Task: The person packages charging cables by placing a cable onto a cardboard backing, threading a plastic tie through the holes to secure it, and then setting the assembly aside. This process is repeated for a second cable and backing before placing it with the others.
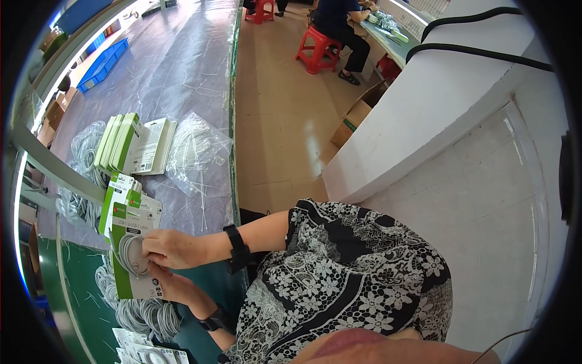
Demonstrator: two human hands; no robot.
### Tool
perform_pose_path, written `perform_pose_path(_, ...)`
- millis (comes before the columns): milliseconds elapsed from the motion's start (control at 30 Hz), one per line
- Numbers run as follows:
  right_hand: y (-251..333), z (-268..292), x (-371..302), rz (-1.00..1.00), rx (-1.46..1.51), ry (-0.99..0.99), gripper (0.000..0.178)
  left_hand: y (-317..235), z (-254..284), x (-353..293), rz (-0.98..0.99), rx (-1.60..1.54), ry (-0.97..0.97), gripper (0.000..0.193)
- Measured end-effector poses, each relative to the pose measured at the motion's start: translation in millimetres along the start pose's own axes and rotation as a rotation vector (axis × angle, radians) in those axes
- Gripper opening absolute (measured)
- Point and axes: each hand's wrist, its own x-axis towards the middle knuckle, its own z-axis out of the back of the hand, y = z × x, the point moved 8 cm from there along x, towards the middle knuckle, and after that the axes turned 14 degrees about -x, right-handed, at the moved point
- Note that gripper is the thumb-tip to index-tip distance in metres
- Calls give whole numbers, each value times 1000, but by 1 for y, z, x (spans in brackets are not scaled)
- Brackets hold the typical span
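A green and white packaging card (124, 285) with a coiled grey-white cable (126, 255) on its front is held up over the table. My right hand (173, 247), wearing a black wristband, has its fingers closed on the coil's side. Below it, my left hand (173, 287) grips the card's edge, its thumb close to the coil. The fingers behind the card are hidden. More green and white cards (130, 197) stand just beyond the held one. Under and beside the hands lie several coiled grey cables (148, 316).
Stacked packaged cards (121, 142) stand farther up the table beside a clear bag of thin white strips (197, 148) and bagged grey cables (88, 151). A blue tray (103, 65) lies at the far left. Other cards (148, 352) sit near the lower edge. A person sits on a red stool (318, 51).
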Motion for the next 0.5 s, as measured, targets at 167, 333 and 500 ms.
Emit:
perform_pose_path(167,-9,-10,3,1,-35,47,13,9,17,5,-18,-13,-13,21)
perform_pose_path(333,-14,-34,-5,46,-43,29,11,16,45,14,42,-16,21,26)
perform_pose_path(500,-25,-10,-15,115,-412,-57,13,54,12,12,176,-345,192,39)
